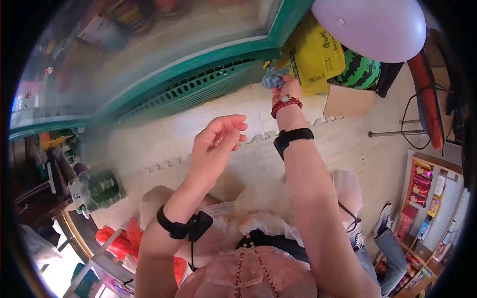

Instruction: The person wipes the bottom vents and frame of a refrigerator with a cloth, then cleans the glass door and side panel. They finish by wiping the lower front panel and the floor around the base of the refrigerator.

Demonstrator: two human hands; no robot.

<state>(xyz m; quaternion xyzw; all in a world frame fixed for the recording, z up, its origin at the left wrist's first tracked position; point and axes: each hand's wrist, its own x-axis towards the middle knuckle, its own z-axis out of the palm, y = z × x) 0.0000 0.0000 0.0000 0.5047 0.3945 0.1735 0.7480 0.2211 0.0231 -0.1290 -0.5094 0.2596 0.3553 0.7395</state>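
Open floor (pixel 256 107) parts left grip (pixel 219 135) and right grip (pixel 288 88); beyond, green cabinet (pixel 174 77) and yellow bag (pixel 315 59) block passage.

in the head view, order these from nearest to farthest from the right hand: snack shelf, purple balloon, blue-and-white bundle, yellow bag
From the right hand:
1. blue-and-white bundle, in its fingers
2. yellow bag, just beyond, to the right
3. purple balloon, upper right
4. snack shelf, lower right

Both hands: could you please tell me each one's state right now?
Left hand: partly open, nothing visibly held.
Right hand: closed on a blue-and-white bundle.
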